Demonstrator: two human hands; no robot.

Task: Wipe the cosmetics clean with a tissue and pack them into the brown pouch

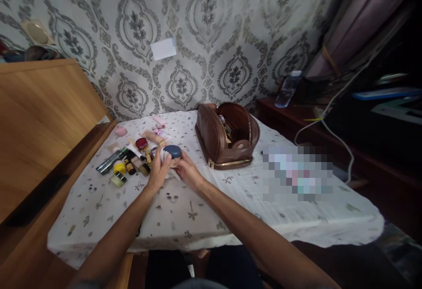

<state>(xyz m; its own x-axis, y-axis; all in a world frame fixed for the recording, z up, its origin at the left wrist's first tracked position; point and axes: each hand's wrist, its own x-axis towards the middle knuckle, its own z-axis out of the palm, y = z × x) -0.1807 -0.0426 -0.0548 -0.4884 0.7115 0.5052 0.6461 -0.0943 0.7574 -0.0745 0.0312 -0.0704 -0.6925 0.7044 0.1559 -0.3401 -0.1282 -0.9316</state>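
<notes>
A small round jar with a dark blue lid point(172, 151) is held up between my two hands, above the cloth-covered table. My left hand point(158, 174) is closed on a crumpled white tissue point(173, 175), pressed to the jar's left side. From the right, the fingers of my right hand point(188, 173) grip the jar below its lid. Just left of my hands lie several cosmetics, among them a dark red jar point(141, 143), a yellow-lidded pot point(119, 167) and a jar with a black lid point(118, 179). The jar's lower part is mostly hidden by fingers and tissue.
An unzipped brown leather cosmetic bag point(207, 137) stands right of my hands, with items inside. Farther right, a blurred patch point(296, 172) covers something on the cloth. A wooden panel point(39, 113) borders the left side, and a plastic bottle point(288, 90) stands at the back right.
</notes>
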